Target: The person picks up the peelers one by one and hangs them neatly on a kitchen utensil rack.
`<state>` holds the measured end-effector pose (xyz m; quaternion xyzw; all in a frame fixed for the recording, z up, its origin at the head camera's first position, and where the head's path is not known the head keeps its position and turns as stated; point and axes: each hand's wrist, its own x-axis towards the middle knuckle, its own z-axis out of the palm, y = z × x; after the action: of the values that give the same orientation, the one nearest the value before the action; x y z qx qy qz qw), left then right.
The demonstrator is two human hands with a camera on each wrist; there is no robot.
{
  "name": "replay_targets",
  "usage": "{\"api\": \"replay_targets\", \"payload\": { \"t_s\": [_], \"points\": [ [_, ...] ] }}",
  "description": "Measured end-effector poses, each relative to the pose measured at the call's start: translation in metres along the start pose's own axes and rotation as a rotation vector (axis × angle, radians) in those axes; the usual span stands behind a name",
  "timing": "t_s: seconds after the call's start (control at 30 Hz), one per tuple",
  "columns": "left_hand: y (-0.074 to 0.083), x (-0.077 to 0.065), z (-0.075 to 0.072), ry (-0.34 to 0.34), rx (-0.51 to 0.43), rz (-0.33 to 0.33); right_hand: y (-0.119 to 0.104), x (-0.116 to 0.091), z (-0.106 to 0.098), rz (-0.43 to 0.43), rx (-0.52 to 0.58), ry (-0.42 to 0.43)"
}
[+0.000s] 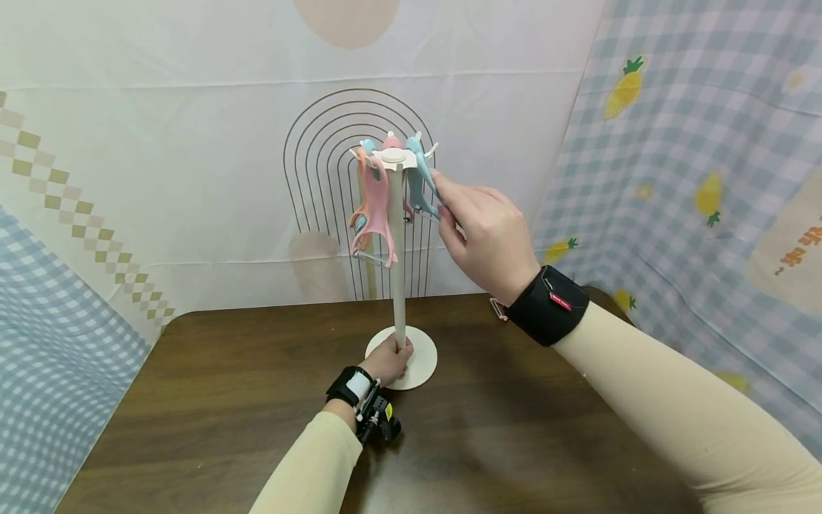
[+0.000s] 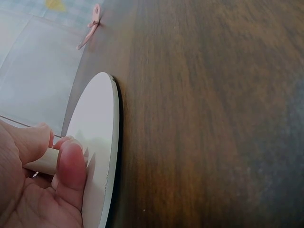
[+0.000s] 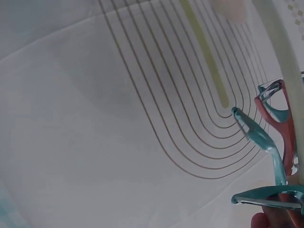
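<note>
A white stand (image 1: pixel 398 285) with a round base (image 1: pixel 422 360) and a hooked top (image 1: pixel 393 155) stands on the table. My left hand (image 1: pixel 387 362) grips its pole low down, just above the base; the left wrist view shows the thumb and fingers round the pole (image 2: pixel 45 161). Up at the hooks, my right hand (image 1: pixel 484 232) pinches a blue Y-shaped peeler (image 1: pixel 420 178) on the right side. A fingertip (image 3: pixel 259 220) shows below blue peeler parts (image 3: pixel 268 195) in the right wrist view. A pink peeler (image 1: pixel 375 207) hangs at the left front, overlapping an orange peeler (image 1: pixel 361 214).
Another pink peeler (image 2: pixel 90 28) lies on the brown wooden table (image 1: pixel 257 400) near its back edge, partly hidden behind my right wrist in the head view. A patterned white cloth (image 1: pixel 193 178) hangs behind, and a checked cloth (image 1: pixel 674 143) borders the right.
</note>
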<state>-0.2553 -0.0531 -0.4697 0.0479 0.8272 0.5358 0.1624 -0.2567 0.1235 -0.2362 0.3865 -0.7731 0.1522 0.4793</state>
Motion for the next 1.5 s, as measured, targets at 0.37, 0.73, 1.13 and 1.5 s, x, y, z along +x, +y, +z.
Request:
{"api": "replay_targets", "payload": {
  "t_s": [0.37,0.73,1.13,1.5],
  "points": [
    [-0.001,-0.002,0.0,0.005,0.01,0.015,-0.007,-0.008,-0.009,0.116,0.133,-0.044],
    [-0.001,-0.003,-0.001,0.011,0.014,0.067,0.029,-0.027,-0.006,0.323,0.043,-0.176],
    [0.0,-0.003,0.003,0.008,-0.019,0.05,0.125,-0.111,0.007,0.624,-0.068,-0.808],
    [0.008,-0.006,0.008,-0.002,-0.037,0.043,0.19,-0.213,-0.015,0.452,-0.214,-1.146]
  ]
}}
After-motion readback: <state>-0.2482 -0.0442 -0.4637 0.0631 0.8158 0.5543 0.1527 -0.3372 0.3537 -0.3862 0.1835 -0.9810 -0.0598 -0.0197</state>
